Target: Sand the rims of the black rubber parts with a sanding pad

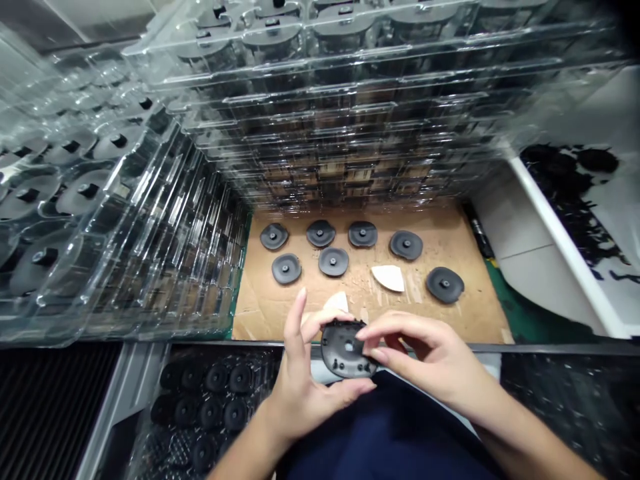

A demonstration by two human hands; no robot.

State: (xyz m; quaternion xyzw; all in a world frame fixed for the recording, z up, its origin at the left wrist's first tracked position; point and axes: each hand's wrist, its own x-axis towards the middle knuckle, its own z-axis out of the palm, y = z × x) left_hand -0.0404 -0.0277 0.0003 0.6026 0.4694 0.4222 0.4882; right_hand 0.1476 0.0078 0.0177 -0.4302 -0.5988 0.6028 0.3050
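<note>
- Looking down through the head camera, I find the biggest things are the stacks of clear trays (350,100), piled high from 9 round to 1 o'clock. They are thin, glossy plastic moulded into round pockets, and many pockets seat a dark part.
- A white bin (565,247) stands at 3 o'clock, smooth-walled, with black scraps inside that are too blurred to name.
- A sheet of brown cardboard (450,313) covers the bench at centre, matt, scuffed and scored.
- A lower tray (215,400) at 7 o'clock, beneath the bench edge, carries rows of dark round parts.
- My left hand (300,393) at 6 o'clock cradles the black disc (345,350), thumb over its top edge and fingers curled under.
- My right hand (425,353) comes in from 4 o'clock and pinches the same disc at its right side, fingertips on the face.
- The black disc is held just above the near bench edge, tilted toward me. It is moulded plastic, matt, with a square centre hole and small pegs.
- I judge it light, stiff and not slippery. The rim is the safest hold, since the pegs look easy to snap.
- Seven loose discs (321,233) lie flat on the cardboard toward 12 o'clock, apart from one another, each with a raised hub.
- Two white wedges (389,278) lie among them, thin and smooth, one partly hidden behind my left thumb.
</note>
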